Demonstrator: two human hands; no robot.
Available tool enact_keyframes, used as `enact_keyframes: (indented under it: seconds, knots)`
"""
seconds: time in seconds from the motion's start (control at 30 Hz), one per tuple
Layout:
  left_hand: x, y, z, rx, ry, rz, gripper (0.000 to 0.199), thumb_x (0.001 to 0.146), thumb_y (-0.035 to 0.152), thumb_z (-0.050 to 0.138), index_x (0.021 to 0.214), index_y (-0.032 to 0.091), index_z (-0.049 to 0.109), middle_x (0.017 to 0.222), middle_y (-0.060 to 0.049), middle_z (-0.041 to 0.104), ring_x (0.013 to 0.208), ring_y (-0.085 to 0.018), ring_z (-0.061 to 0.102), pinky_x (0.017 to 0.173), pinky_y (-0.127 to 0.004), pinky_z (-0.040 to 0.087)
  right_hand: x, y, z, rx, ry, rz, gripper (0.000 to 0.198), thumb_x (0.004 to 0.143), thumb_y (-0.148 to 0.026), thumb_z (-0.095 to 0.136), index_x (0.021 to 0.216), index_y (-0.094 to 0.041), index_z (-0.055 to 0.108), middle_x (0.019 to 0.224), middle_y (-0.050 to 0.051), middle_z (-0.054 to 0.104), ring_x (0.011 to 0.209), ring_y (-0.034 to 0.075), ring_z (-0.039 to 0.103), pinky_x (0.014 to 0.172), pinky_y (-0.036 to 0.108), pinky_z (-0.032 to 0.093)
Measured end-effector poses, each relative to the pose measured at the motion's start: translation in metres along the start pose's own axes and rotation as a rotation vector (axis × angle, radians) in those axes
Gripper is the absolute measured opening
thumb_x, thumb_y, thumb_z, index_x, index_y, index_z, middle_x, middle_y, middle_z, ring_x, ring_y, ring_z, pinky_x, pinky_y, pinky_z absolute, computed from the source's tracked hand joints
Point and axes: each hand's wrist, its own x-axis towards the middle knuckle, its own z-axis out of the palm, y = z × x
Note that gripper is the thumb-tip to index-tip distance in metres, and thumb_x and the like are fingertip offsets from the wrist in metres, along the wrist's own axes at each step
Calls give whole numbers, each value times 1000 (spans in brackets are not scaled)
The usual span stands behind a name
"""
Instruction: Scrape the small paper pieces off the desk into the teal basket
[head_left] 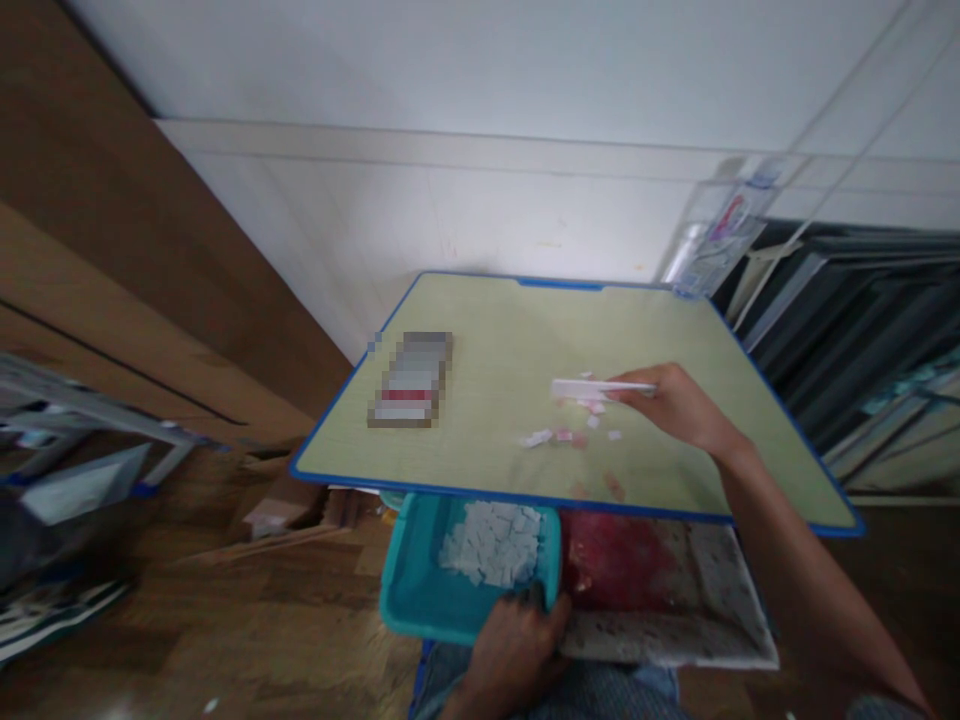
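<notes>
My right hand [667, 400] is closed on a thin, flat white strip [581, 389] held level just above the table. Its exact kind is not clear. Beneath and in front of it, small white and pinkish pieces [566, 437] lie scattered on the pale yellow folding table [480, 340] with a blue edge. Down at my lap, my left hand [517, 640] is curled over the near right corner of a teal basin [431, 625], a dark spot showing at its fingers. Many small white flat pieces [495, 540] are heaped inside the basin.
A shallow tray [667, 640] with a red patch sits right of the basin, under the table's front edge. A pixelated object [412, 380] lies on the table's left. A clear bottle [724, 235] stands at the back right corner, by stacked dark panels [862, 320].
</notes>
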Motion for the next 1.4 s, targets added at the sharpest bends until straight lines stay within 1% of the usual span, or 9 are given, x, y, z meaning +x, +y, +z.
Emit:
enact_keyframes:
  seconds: [0.1,0.37,0.6,0.77,0.97,1.1,1.2,1.3,1.4]
  knots:
    - [0,-1,2,-2,14,10,40,73,35,50,109,20,39,90,-11,51,76,-25,52,62,-35,40,-2,2,-4,-18,-26,25,26,76,-30,46,81,-15,67,76,2,68,64,19,59,54,24,41]
    - [1,-4,8,-13,12,8,43,74,38,49,112,22,38,91,-11,51,75,-25,52,62,-36,40,-47,-5,-23,-47,-131,157,29,75,-36,47,81,-17,68,60,1,65,50,14,54,44,22,36]
    - [2,-3,10,-17,33,-3,49,72,38,52,115,22,36,91,-11,51,77,-26,52,62,-36,40,-39,1,-16,3,11,225,32,73,-41,48,79,-15,66,69,3,66,58,16,55,49,23,39]
    - [1,-4,11,-21,32,-5,50,72,40,52,116,22,36,90,-10,51,76,-26,52,63,-35,39,-41,13,-7,80,-45,244,35,72,-42,49,80,-13,66,71,4,66,61,17,56,50,24,40]
    - [2,-4,11,-3,22,13,43,73,40,50,110,22,40,87,-10,52,73,-26,53,60,-36,41,-64,11,-15,116,-140,254,32,71,-39,53,82,-13,67,69,5,67,59,18,58,51,25,41]
    - [2,-3,8,9,26,7,39,74,38,49,108,22,41,87,-10,52,72,-25,52,59,-35,41,-68,7,-17,139,-54,267,31,72,-37,53,84,-11,67,73,7,68,62,20,60,53,26,43]
    - [1,-2,5,5,6,-5,38,73,38,50,107,22,41,89,-10,51,73,-25,52,60,-35,41,-61,4,-12,211,-78,169,29,73,-33,52,89,-12,65,84,9,67,73,21,61,62,27,45]
    - [1,-2,3,-8,-17,-15,37,75,36,48,108,21,41,89,-10,51,75,-24,52,62,-35,40,-49,2,-2,332,-171,-6,26,75,-29,52,94,-17,63,94,8,65,85,21,59,72,29,46]
    - [1,-2,3,-22,-5,-18,37,75,35,47,109,21,40,89,-10,51,77,-25,52,63,-35,40,-36,1,12,408,-207,-161,25,75,-28,52,96,-20,63,95,7,64,91,20,57,78,31,44]
